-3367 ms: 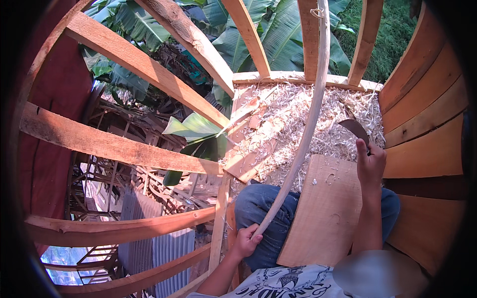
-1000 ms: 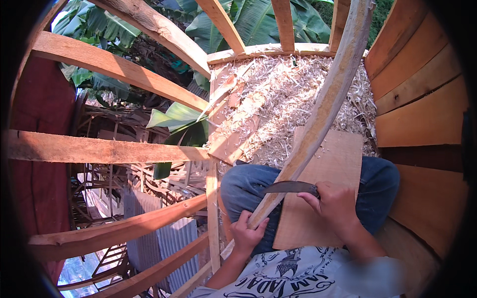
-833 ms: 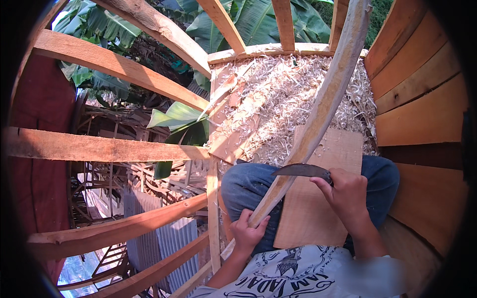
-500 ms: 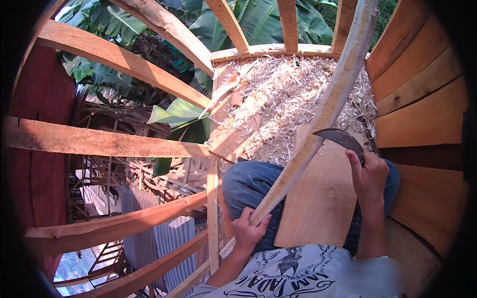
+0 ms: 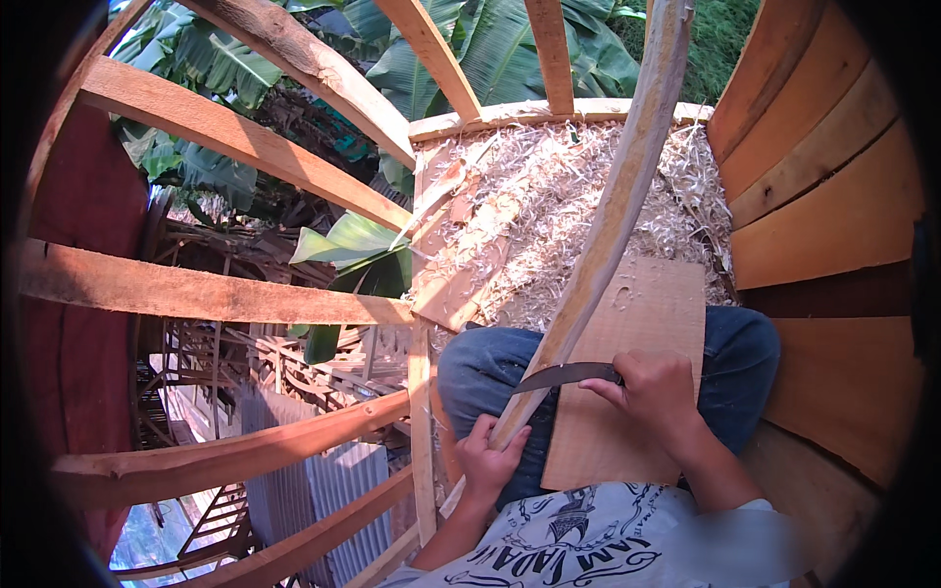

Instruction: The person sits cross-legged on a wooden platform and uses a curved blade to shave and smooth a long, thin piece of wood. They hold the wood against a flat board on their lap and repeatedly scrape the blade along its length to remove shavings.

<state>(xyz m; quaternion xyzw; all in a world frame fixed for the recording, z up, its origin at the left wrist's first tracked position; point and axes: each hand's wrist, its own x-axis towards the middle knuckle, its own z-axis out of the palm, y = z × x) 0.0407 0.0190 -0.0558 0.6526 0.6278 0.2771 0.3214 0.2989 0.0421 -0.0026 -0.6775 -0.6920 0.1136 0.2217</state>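
A long, slightly bent wooden pole (image 5: 610, 227) slants from my lap up past the far edge of the platform. Near its lower end my left hand (image 5: 487, 454) is wrapped round it. My right hand (image 5: 655, 392) grips a sickle-like curved knife (image 5: 566, 374) by its handle, which the fist mostly hides. The dark blade lies across the pole a little above my left hand, its tip reaching past the pole's left side. Under the right hand, a flat wooden board (image 5: 627, 446) rests across my lap between my knees.
Pale wood shavings (image 5: 549, 211) cover the platform ahead. Spaced wooden slats (image 5: 225, 294) form an open side at left, and a wall of planks (image 5: 823, 235) stands close at right. Beyond the slats are banana leaves (image 5: 490, 59) and corrugated sheets (image 5: 348, 485) lower down.
My right hand has drawn the curved knife down along the pole, toward my left hand and body. The pole's upper end has shifted left; my left hand keeps its hold.
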